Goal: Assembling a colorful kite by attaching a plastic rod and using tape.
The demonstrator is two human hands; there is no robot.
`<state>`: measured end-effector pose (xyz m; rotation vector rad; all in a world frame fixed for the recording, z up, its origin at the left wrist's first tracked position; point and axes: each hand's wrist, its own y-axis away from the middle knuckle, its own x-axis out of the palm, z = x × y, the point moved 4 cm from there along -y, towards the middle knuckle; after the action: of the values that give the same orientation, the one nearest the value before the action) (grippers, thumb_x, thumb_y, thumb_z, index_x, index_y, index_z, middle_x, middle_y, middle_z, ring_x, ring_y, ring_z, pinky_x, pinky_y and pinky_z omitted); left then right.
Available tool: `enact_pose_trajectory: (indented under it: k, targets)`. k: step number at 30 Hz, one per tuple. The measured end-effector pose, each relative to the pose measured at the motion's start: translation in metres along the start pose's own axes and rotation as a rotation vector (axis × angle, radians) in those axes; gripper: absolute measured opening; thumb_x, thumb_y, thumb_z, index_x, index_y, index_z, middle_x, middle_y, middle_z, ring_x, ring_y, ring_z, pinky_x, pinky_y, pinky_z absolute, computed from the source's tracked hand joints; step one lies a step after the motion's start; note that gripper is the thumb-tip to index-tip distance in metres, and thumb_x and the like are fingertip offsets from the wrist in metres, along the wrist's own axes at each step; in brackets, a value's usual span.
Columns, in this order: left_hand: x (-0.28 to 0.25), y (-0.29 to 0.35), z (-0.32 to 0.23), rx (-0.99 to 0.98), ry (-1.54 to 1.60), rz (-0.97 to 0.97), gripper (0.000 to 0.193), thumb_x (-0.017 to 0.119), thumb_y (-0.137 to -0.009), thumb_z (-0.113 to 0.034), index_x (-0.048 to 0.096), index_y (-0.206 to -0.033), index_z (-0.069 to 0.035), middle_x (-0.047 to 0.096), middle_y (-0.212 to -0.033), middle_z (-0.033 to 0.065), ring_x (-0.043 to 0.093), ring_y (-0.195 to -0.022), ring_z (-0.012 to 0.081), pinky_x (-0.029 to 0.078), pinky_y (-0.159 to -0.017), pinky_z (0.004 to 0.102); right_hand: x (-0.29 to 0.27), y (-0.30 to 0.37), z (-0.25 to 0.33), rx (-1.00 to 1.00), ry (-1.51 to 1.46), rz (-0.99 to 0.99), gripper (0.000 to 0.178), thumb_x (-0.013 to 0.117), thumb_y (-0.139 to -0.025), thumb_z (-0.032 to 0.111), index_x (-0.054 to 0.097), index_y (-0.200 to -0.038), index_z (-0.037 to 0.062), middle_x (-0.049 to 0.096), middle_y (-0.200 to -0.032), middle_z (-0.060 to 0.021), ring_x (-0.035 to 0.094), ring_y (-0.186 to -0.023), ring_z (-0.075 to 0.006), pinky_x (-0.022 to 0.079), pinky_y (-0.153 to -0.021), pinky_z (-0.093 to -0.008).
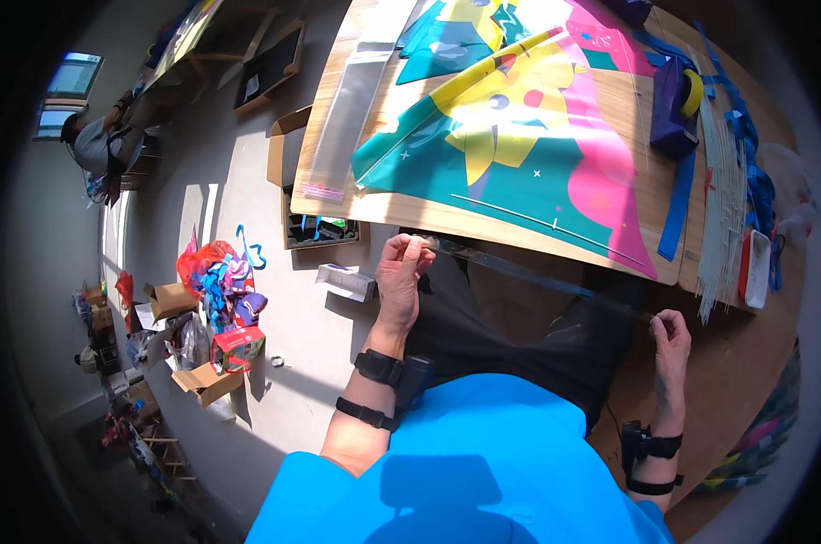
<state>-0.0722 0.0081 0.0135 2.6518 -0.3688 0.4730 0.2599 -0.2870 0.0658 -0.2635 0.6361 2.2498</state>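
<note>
A thin, clear, shiny strip, perhaps plastic, stretches between my hands below the table's front edge. My left hand pinches its left end between thumb and fingers. At its right end, my right hand is closed in a pinch, lower and farther right. Just beyond the strip, a teal, yellow and pink kite sail with a cartoon figure lies on the wooden table. A thin white rod lies across the sail's near part, and a rolled edge runs along its left side.
Left on the table lies a clear plastic sleeve. At the right are a purple tape dispenser, blue straps, a bundle of thin white rods and a red-and-white container. Cardboard boxes stand on the floor; a person sits far left.
</note>
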Motion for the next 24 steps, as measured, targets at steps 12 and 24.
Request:
enact_pose_trajectory:
  k: [12,24]
  targets:
    - [0.015,-0.052,-0.008,0.054,-0.123,-0.014,0.01,0.057,-0.095,-0.015,0.061,-0.096,-0.007,0.056,-0.08,-0.003,0.048,-0.069,0.0048,0.039,-0.061,0.0187,0.0,-0.039,-0.006,0.089,-0.199,-0.094,0.017,0.062,-0.086,0.0,0.054,-0.101,-0.0014,0.059,-0.084,-0.004,0.057,-0.075,-0.0089,0.048,-0.07,-0.022]
    - [0.022,-0.093,0.003,0.119,-0.397,-0.138,0.015,0.065,-0.091,-0.017,0.064,-0.101,-0.005,0.062,-0.086,-0.0026,0.05,-0.071,0.0021,0.037,-0.061,0.0145,0.005,-0.088,-0.012,-0.034,0.209,-0.251,0.027,0.067,-0.079,0.01,0.052,-0.1,-0.0002,0.062,-0.083,-0.0096,0.063,-0.076,-0.0171,0.051,-0.071,-0.0302]
